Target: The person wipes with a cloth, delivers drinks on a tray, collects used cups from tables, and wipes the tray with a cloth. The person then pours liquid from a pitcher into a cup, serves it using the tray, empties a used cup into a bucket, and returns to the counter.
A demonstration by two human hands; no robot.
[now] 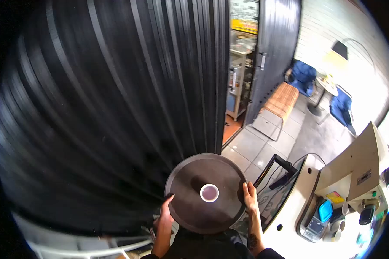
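A round dark tray (186, 211) is held level in front of my body. Near its middle stands a small white cup (209, 193) with a pale purplish inside. My left hand (165, 212) grips the tray's left edge, thumb over the rim. On the opposite side, my right hand (250, 197) holds the right edge, its thumb on top. The fingers under the tray are hidden on both sides.
A dark ribbed wall (116, 95) fills the left. Beyond a doorway stands a shelf (237, 86). A woven bench (282, 100), blue chairs (304, 75) and a small round table (327, 86) are farther back. At right, a counter (285, 233) carries a scale (314, 228) and cups.
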